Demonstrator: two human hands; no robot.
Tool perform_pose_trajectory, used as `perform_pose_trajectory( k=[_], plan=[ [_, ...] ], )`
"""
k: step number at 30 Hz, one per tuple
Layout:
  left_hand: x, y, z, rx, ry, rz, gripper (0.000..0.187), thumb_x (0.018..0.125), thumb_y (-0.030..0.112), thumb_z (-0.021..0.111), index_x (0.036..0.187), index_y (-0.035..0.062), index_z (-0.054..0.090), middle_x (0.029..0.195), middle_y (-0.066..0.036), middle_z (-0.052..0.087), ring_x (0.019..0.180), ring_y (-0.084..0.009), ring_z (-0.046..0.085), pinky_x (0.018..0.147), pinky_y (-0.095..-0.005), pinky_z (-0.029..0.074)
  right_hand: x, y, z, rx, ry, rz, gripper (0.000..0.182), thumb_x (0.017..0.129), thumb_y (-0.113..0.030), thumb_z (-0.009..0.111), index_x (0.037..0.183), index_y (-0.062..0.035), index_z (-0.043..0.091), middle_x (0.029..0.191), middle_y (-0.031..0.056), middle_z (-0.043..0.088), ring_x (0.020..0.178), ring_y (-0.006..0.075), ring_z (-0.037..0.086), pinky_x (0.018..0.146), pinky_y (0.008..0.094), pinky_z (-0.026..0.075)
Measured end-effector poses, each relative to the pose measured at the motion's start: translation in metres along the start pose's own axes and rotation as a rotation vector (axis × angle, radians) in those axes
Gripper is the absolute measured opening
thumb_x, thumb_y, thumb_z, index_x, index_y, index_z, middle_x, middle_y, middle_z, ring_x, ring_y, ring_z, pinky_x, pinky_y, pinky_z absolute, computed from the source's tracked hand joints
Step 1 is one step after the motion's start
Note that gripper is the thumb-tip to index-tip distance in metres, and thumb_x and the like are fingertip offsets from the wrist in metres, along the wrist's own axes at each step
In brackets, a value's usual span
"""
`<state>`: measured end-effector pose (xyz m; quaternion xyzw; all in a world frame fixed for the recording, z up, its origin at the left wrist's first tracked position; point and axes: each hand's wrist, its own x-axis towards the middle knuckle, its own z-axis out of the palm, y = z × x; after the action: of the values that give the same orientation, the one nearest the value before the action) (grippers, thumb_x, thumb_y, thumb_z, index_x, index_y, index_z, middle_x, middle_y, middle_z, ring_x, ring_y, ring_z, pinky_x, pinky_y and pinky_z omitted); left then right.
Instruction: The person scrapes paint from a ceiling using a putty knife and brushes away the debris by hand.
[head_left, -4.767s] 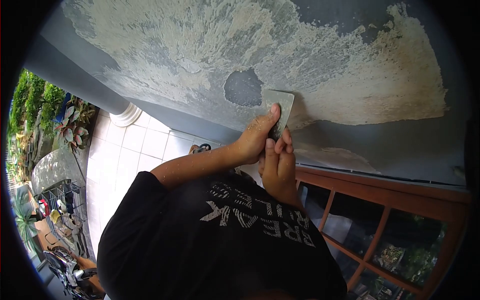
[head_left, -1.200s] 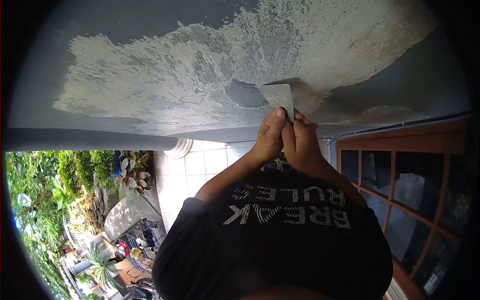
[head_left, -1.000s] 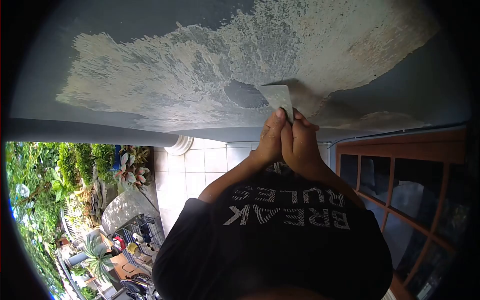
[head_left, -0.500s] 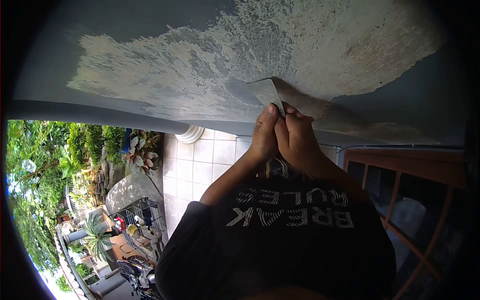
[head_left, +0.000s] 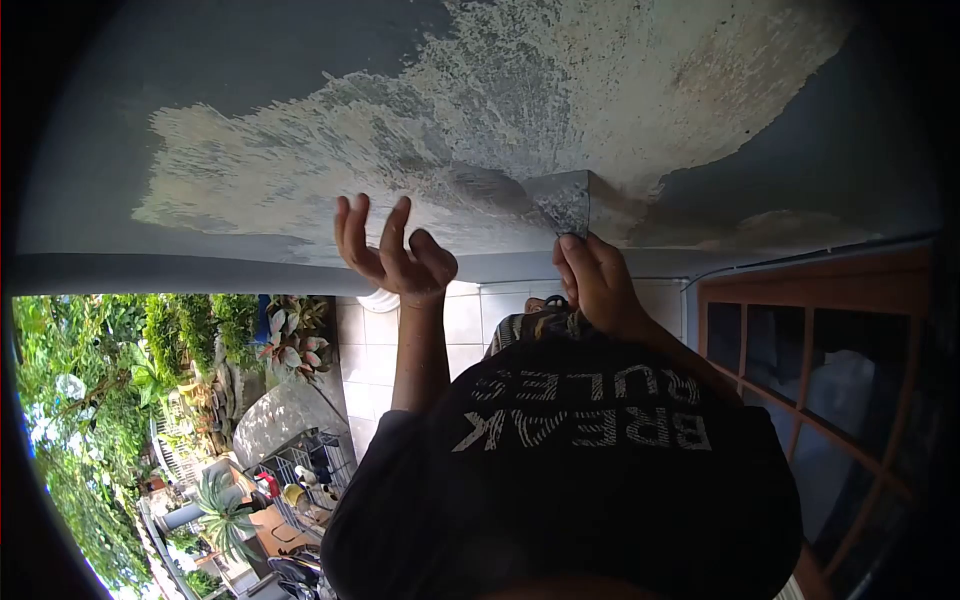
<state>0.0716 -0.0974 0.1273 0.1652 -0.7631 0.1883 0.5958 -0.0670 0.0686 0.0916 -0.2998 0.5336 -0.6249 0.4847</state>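
My right hand (head_left: 600, 285) grips a putty knife (head_left: 566, 198) by its lower end, fingers closed around it. The flat blade points up along the wall (head_left: 500, 90), and pale flakes or crumbs cover its face. To its left, my left hand (head_left: 398, 250) is raised with the fingers spread and curled a little, holding nothing. Around the blade the wall has a large rough whitish patch where the grey paint is gone. Just left of the blade lies a smoother, darker grey spot (head_left: 490, 185).
A brown-framed window (head_left: 810, 300) is at the right. White floor tiles (head_left: 370, 365) show below the wall. On the left are garden plants (head_left: 190, 320), a metal rack (head_left: 310, 465) with items on it, and part of a motorcycle (head_left: 295, 580).
My left hand has let go of the putty knife and moved left, its fingers opening. My right hand keeps the knife, whose blade has turned more upright and shows its crumb-covered face.
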Motion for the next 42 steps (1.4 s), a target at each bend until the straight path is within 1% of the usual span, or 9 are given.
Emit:
perform_pose_trajectory(
  k=[4, 8, 11, 17, 23, 29, 34, 37, 42],
  plan=[
    [-0.002, -0.024, 0.027, 0.005, 0.046, 0.067, 0.041, 0.093, 0.031, 0.039, 0.126, 0.0074, 0.045, 0.138, -0.028, 0.027, 0.132, -0.0467, 0.015, 0.103, -0.0596, 0.021, 0.011, -0.009, 0.029, 0.154, -0.039, -0.115, 0.029, 0.098, -0.026, 0.036, 0.080, -0.0055, 0.046, 0.059, -0.0027, 0.039, 0.049, 0.0042, 0.035, 0.045, 0.0218, 0.032],
    [-0.016, -0.032, 0.044, 0.165, -0.138, 0.116, 0.061, 0.093, 0.048, 0.020, 0.143, 0.0128, 0.020, 0.145, -0.029, 0.004, 0.136, -0.0438, -0.002, 0.108, -0.0538, -0.004, 0.015, 0.031, 0.024, 0.227, 0.031, -0.134, 0.029, 0.098, -0.026, 0.037, 0.080, -0.0053, 0.045, 0.059, -0.0029, 0.039, 0.047, 0.0038, 0.034, 0.043, 0.0211, 0.032],
    [-0.017, -0.034, 0.048, 0.191, -0.114, 0.142, 0.062, 0.093, 0.049, 0.018, 0.144, 0.0134, 0.017, 0.145, -0.029, 0.003, 0.136, -0.0443, -0.002, 0.108, -0.0535, -0.004, 0.006, 0.046, 0.024, 0.298, 0.110, 0.029, 0.029, 0.098, -0.025, 0.037, 0.079, -0.0050, 0.045, 0.058, -0.0033, 0.039, 0.048, 0.0034, 0.035, 0.043, 0.0205, 0.031],
    [-0.020, -0.034, 0.046, 0.172, -0.133, 0.130, 0.063, 0.093, 0.052, 0.020, 0.144, 0.0152, 0.019, 0.145, -0.029, 0.005, 0.135, -0.0455, -0.001, 0.108, -0.0538, -0.003, 0.019, -0.001, 0.033, 0.163, 0.008, -0.229, 0.030, 0.098, -0.028, 0.037, 0.079, -0.0061, 0.045, 0.058, -0.0035, 0.039, 0.047, 0.0033, 0.034, 0.041, 0.0203, 0.030],
    [-0.029, -0.039, 0.050, 0.083, -0.099, 0.085, 0.057, 0.092, 0.052, 0.031, 0.140, 0.0224, 0.031, 0.145, -0.029, 0.011, 0.134, -0.0474, 0.002, 0.107, -0.0559, -0.003, 0.012, 0.059, 0.027, 0.311, 0.100, -0.017, 0.031, 0.098, -0.026, 0.036, 0.078, -0.0056, 0.045, 0.058, -0.0032, 0.039, 0.047, 0.0046, 0.036, 0.042, 0.0209, 0.032],
    [-0.029, -0.038, 0.046, 0.060, -0.119, 0.081, 0.057, 0.091, 0.051, 0.032, 0.140, 0.0225, 0.031, 0.145, -0.029, 0.010, 0.134, -0.0479, 0.001, 0.106, -0.0563, -0.005, 0.023, -0.001, 0.040, 0.161, 0.186, -0.349, 0.032, 0.098, -0.026, 0.036, 0.082, -0.0025, 0.050, 0.056, -0.0011, 0.040, 0.045, 0.0062, 0.037, 0.044, 0.0212, 0.036],
    [-0.031, -0.039, 0.049, 0.055, -0.102, 0.096, 0.056, 0.092, 0.050, 0.032, 0.140, 0.0222, 0.031, 0.145, -0.029, 0.010, 0.134, -0.0483, 0.000, 0.106, -0.0565, -0.006, 0.011, 0.059, 0.028, 0.342, 0.054, 0.034, 0.030, 0.098, -0.026, 0.036, 0.084, -0.0027, 0.050, 0.057, -0.0017, 0.037, 0.045, 0.0059, 0.035, 0.044, 0.0219, 0.034],
    [-0.027, -0.039, 0.045, 0.132, -0.170, 0.131, 0.060, 0.092, 0.051, 0.024, 0.143, 0.0191, 0.022, 0.145, -0.030, 0.001, 0.134, -0.0476, -0.004, 0.105, -0.0570, -0.007, 0.011, 0.030, 0.041, 0.389, 0.015, 0.004, 0.030, 0.098, -0.025, 0.037, 0.083, -0.0030, 0.049, 0.057, -0.0026, 0.036, 0.045, 0.0055, 0.034, 0.044, 0.0217, 0.034],
    [-0.028, -0.040, 0.044, 0.124, -0.159, 0.153, 0.059, 0.092, 0.049, 0.025, 0.143, 0.0183, 0.023, 0.145, -0.030, 0.005, 0.134, -0.0473, -0.002, 0.107, -0.0551, -0.005, 0.012, -0.026, 0.050, 0.319, -0.030, -0.062, 0.029, 0.098, -0.022, 0.037, 0.083, -0.0022, 0.050, 0.055, -0.0043, 0.036, 0.043, 0.0034, 0.032, 0.040, 0.0203, 0.029]
  ],
)
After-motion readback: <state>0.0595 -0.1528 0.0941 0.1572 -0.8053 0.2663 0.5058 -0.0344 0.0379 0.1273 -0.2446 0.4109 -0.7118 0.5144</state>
